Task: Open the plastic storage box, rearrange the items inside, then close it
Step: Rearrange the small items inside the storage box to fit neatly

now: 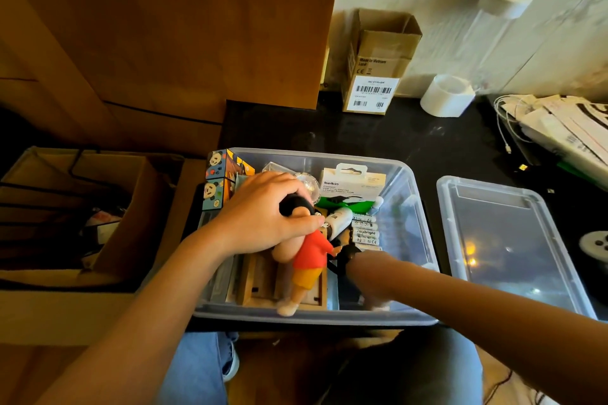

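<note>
Lid (506, 246) lies off beside the storage box (414, 207); I'm mid-rearranging. My left hand (266, 214) grips the doll (309, 256) inside; right hand (353, 260) reaches in (grip unclear). Closing remains.

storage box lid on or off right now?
Off. The lid lies flat on the dark surface right of the open storage box.

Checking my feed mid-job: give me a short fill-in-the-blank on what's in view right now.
1. The left hand grips the doll by its ____.
2. The lid lies to the ____ of the storage box.
3. The doll's shirt is ____.
4. The right hand reaches ____ the box.

Missing: head; right; red; into
</note>
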{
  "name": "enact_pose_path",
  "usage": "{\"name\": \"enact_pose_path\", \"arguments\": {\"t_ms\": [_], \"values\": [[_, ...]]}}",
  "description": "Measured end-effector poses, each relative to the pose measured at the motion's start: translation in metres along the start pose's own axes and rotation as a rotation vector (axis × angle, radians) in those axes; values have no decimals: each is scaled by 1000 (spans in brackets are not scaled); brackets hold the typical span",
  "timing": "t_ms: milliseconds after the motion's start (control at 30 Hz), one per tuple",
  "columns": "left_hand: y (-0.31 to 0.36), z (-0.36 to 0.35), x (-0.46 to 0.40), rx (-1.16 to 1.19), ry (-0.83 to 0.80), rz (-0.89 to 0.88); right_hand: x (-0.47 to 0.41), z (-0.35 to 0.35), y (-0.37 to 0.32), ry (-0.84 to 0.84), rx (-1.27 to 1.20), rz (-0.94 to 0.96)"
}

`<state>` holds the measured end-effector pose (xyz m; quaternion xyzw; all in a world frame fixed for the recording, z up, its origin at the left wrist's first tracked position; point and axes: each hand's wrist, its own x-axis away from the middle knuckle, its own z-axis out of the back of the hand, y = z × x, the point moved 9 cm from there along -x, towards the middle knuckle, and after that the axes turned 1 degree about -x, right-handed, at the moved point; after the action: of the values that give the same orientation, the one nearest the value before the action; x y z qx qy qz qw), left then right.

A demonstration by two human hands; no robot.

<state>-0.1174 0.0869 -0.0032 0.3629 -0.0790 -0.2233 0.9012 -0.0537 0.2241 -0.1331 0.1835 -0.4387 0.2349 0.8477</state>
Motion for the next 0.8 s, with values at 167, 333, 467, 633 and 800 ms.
{"name": "enact_pose_path", "arguments": {"t_ms": [167, 333, 467, 633, 800], "values": [[-1, 0, 0, -24, -7, 9, 0, 5, 27, 111, -127, -218], [-1, 0, 1, -29, 1, 11, 5, 26, 47, 232, -228, -342], [0, 0, 1, -31, -1, 7, 2, 22, 47, 149, -287, -292], [-1, -1, 0, -35, -1, 3, -1, 19, 47, 148, -325, -301], [-1, -1, 0, -35, -7, 6, -5, 27, 41, 285, -169, -330]]}}
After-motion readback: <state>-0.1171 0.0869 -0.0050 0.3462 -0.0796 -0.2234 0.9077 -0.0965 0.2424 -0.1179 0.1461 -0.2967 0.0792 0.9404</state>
